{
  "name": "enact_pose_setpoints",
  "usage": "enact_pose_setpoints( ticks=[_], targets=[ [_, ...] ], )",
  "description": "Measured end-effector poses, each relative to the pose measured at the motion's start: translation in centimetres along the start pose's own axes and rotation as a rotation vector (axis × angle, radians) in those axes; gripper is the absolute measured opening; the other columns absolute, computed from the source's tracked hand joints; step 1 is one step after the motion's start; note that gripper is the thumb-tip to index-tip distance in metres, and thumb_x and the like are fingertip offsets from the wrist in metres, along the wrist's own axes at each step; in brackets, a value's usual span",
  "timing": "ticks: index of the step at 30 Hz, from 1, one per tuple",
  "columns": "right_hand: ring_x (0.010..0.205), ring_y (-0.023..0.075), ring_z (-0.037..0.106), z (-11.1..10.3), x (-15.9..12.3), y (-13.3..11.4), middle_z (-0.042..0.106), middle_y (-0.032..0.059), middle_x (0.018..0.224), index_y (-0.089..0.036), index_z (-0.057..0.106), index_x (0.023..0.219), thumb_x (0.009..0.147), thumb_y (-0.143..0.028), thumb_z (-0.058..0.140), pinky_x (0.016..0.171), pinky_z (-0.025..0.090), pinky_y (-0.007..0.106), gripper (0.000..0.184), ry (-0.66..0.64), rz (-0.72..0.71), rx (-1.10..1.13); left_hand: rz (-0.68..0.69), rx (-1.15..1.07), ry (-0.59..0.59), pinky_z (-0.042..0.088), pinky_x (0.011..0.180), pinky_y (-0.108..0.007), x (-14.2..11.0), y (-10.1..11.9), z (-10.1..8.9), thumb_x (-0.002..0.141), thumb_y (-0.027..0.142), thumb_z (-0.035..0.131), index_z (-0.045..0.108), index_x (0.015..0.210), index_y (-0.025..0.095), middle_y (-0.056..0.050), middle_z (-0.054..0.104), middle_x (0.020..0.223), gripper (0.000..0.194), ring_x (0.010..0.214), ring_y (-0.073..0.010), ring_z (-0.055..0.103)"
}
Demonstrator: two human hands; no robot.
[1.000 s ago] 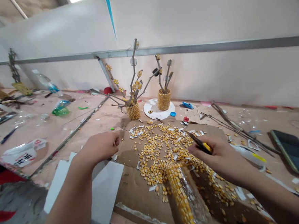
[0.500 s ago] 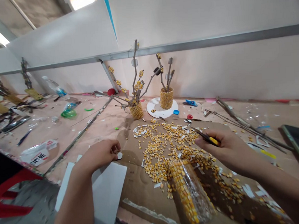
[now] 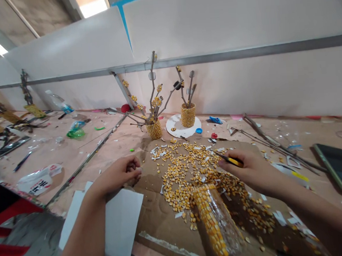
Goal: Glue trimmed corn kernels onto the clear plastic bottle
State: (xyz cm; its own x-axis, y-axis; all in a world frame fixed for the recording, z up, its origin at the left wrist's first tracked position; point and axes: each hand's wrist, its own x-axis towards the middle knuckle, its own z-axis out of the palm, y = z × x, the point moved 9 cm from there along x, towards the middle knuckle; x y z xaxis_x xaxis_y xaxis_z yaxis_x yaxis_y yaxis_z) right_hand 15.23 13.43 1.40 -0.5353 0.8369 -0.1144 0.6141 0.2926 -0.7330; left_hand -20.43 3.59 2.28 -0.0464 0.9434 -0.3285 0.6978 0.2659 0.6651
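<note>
My left hand [image 3: 120, 173] is curled at the left edge of a brown cardboard sheet [image 3: 156, 215], fingers pinched on a small white piece I can barely see. My right hand [image 3: 248, 169] is closed round a black and yellow tool [image 3: 230, 161] above a heap of loose corn kernels [image 3: 191, 173]. A clear plastic bottle [image 3: 217, 222] lies on the cardboard near me, with rows of kernels stuck along its side. White paper sheets [image 3: 119, 221] lie under my left forearm.
Two kernel-covered pots holding twigs [image 3: 154, 128] [image 3: 187, 115] stand at the back, one on a white disc. Loose twigs [image 3: 265, 139] and a phone [image 3: 339, 169] lie to the right. Bottles, pens and a plastic bag litter the bench at the left. A white partition runs behind.
My left hand has shifted slightly right along the cardboard edge and its fingers have curled tighter. My right hand stays over the kernels with the tool. The view has swung a little.
</note>
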Motion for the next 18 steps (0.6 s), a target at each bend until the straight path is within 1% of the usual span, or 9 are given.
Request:
enact_pose_setpoints(
  ticks=[2,4,5,7,8,10,12,15,18],
  targets=[
    [0.067,0.018,0.052,0.4,0.3,0.5,0.059,0.0007,0.072,-0.022,0.062,0.08,0.098,-0.058,0.051,0.061,0.036,0.03,0.042,-0.031,0.017,-0.042,0.046,-0.189,0.097,0.054,0.067,-0.03,0.4,0.8,-0.6,0.087,0.046,0.073,0.063,0.103,0.018,-0.001,0.072,0.08,0.033,0.071,-0.0176,0.07],
    [0.071,0.0197,0.057,0.7,0.5,0.9,0.065,0.0032,0.077,-0.021,0.063,0.083,0.099,-0.057,0.052,0.063,0.038,0.031,0.04,-0.048,0.03,-0.093,0.071,-0.318,0.179,0.056,0.066,-0.03,0.9,1.9,-0.7,0.085,0.05,0.078,0.067,0.108,0.016,-0.001,0.072,0.078,0.042,0.067,-0.0165,0.07],
    [0.074,0.0209,0.06,0.8,0.6,1.0,0.068,0.005,0.081,-0.021,0.063,0.086,0.099,-0.054,0.052,0.065,0.039,0.032,0.038,-0.053,0.04,-0.126,0.076,-0.365,0.198,0.057,0.064,-0.029,1.2,2.5,-0.3,0.082,0.052,0.081,0.069,0.109,0.015,-0.002,0.072,0.076,0.047,0.066,-0.0166,0.07],
    [0.083,0.0236,0.065,1.0,0.7,1.3,0.073,0.0095,0.091,-0.019,0.065,0.092,0.1,-0.046,0.054,0.07,0.043,0.033,0.03,-0.052,0.06,-0.203,0.064,-0.493,0.228,0.061,0.068,-0.031,2.0,3.5,0.8,0.076,0.055,0.086,0.071,0.109,0.014,-0.004,0.075,0.079,0.056,0.071,-0.0181,0.073],
    [0.088,0.0251,0.067,1.1,0.7,1.4,0.074,0.0119,0.097,-0.018,0.066,0.097,0.1,-0.04,0.055,0.074,0.044,0.034,0.025,-0.049,0.059,-0.243,0.057,-0.56,0.212,0.062,0.07,-0.031,2.4,4.0,1.7,0.071,0.056,0.089,0.072,0.109,0.013,-0.005,0.076,0.08,0.06,0.073,-0.0187,0.075],
    [0.096,0.0279,0.068,1.5,0.7,1.4,0.075,0.0153,0.106,-0.017,0.068,0.103,0.098,-0.031,0.056,0.079,0.046,0.036,0.019,-0.041,0.048,-0.322,0.03,-0.665,0.14,0.064,0.071,-0.031,3.4,5.0,3.9,0.064,0.053,0.095,0.072,0.107,0.013,-0.006,0.078,0.082,0.062,0.074,-0.0187,0.076],
    [0.095,0.0296,0.07,1.7,0.4,1.1,0.075,0.0156,0.106,-0.018,0.069,0.105,0.098,-0.029,0.057,0.077,0.047,0.038,0.017,-0.021,0.029,-0.389,0.017,-0.731,0.055,0.064,0.072,-0.031,4.1,6.2,6.1,0.062,0.047,0.097,0.072,0.105,0.013,-0.005,0.078,0.083,0.06,0.075,-0.0184,0.077],
    [0.09,0.0293,0.072,1.6,-0.2,-0.4,0.076,0.0136,0.106,-0.023,0.07,0.102,0.097,-0.03,0.061,0.073,0.048,0.038,0.013,0.037,-0.013,-0.473,0.043,-0.747,-0.018,0.064,0.074,-0.031,4.8,8.5,8.5,0.062,0.035,0.096,0.073,0.104,0.015,-0.002,0.077,0.083,0.052,0.075,-0.0165,0.075],
    [0.091,0.0283,0.072,0.9,-0.6,-2.0,0.077,0.0102,0.102,-0.026,0.071,0.1,0.098,-0.03,0.064,0.075,0.05,0.036,0.009,0.065,-0.032,-0.514,0.101,-0.683,-0.055,0.061,0.074,-0.03,4.7,11.2,10.2,0.062,0.026,0.094,0.073,0.101,0.016,0.0,0.074,0.085,0.046,0.073,-0.0132,0.07]
  ],
)
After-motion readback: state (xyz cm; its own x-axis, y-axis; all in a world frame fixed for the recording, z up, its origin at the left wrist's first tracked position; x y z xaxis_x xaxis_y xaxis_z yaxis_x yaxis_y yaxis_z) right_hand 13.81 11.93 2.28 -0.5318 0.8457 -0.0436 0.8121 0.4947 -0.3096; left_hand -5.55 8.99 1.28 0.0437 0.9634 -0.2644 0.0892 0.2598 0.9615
